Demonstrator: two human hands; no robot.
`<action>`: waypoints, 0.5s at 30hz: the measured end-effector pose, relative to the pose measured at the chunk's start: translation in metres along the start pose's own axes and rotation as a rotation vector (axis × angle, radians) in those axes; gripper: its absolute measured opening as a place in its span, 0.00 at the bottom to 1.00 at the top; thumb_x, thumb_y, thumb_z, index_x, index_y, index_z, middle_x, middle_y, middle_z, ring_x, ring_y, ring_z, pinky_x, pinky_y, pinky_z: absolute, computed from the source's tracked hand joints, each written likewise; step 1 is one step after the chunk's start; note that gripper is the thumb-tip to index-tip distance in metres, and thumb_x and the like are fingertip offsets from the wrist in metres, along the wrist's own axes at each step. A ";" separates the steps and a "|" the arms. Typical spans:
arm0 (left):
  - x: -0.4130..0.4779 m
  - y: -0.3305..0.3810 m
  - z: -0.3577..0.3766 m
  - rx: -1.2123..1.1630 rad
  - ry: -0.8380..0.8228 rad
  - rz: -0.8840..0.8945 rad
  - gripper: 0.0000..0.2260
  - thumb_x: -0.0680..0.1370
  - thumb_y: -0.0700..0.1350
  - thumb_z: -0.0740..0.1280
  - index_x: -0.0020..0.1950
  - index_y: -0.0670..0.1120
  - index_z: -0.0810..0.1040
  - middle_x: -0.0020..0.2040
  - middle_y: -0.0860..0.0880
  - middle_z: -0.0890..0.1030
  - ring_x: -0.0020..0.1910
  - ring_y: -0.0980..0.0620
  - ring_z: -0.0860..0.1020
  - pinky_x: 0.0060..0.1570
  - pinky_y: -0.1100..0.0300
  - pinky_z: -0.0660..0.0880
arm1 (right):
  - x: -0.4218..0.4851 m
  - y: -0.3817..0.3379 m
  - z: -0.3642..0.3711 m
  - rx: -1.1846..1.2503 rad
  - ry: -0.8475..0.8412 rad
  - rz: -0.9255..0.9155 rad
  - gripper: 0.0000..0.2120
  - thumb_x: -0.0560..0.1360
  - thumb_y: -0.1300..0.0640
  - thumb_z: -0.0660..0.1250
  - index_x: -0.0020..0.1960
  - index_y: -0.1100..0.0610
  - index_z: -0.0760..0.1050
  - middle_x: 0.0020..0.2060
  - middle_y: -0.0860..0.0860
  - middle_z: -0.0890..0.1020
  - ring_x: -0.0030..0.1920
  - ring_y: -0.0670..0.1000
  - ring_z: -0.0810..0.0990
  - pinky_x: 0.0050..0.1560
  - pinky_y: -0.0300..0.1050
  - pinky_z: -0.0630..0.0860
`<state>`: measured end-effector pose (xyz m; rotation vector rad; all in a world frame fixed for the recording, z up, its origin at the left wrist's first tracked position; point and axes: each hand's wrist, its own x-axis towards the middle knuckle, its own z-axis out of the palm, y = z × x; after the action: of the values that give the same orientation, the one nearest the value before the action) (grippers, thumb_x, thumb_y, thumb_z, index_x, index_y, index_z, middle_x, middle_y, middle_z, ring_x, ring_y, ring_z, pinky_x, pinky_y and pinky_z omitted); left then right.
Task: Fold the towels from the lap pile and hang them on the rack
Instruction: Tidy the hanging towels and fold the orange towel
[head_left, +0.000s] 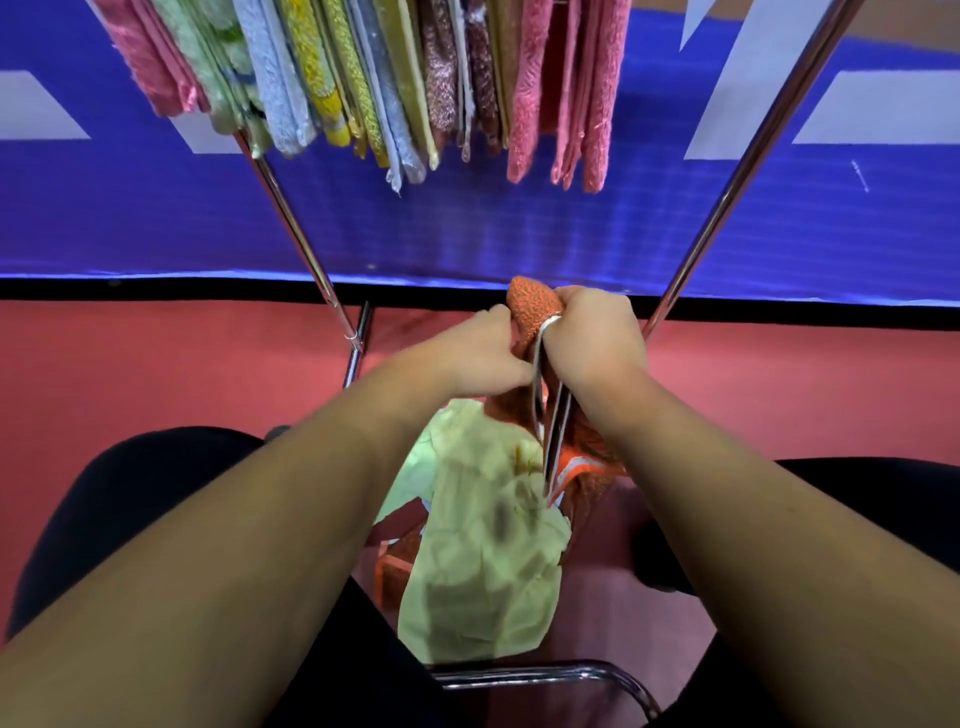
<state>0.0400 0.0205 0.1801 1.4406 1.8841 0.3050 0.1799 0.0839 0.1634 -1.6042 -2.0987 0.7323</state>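
Red floor lies open between rack legs; left hand and right hand grip the orange towel.

**Light:** bright and even, appearing to be coming from above; shadows are falling soft, with the floor darkening at lower centre.
**Glare:** thin highlights are running along the rack poles and along the chair bar at the bottom; a pale sheen is lying on the banner at centre.
**Blur:** the yellow towel is smearing at lower centre; the orange towel and the hanging towels are reading crisp.
**Distortion:** wide-angle stretch is splaying the poles outward and swelling the forearms toward the lower corners.
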 end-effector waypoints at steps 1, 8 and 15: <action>0.002 0.001 0.011 -0.004 0.029 0.022 0.19 0.72 0.49 0.72 0.60 0.43 0.77 0.56 0.45 0.84 0.54 0.45 0.84 0.55 0.47 0.82 | 0.000 -0.002 0.000 -0.011 -0.001 0.010 0.33 0.80 0.27 0.58 0.42 0.56 0.80 0.36 0.54 0.82 0.42 0.62 0.80 0.44 0.50 0.76; 0.012 0.006 0.043 -0.170 0.303 -0.028 0.10 0.82 0.49 0.65 0.59 0.45 0.72 0.58 0.41 0.83 0.55 0.38 0.81 0.43 0.54 0.67 | -0.001 -0.007 -0.005 0.019 -0.012 0.034 0.32 0.82 0.30 0.57 0.41 0.57 0.80 0.37 0.55 0.82 0.39 0.61 0.80 0.40 0.48 0.72; 0.006 0.011 0.038 -0.129 0.485 0.004 0.17 0.76 0.44 0.65 0.64 0.50 0.74 0.58 0.46 0.83 0.58 0.39 0.81 0.52 0.44 0.79 | 0.007 -0.013 -0.018 0.050 0.027 0.112 0.26 0.82 0.38 0.63 0.42 0.60 0.81 0.36 0.56 0.81 0.38 0.61 0.80 0.37 0.46 0.68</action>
<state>0.0730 0.0206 0.1578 1.3661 2.1898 0.8244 0.1790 0.0911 0.1850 -1.7056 -1.9696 0.7883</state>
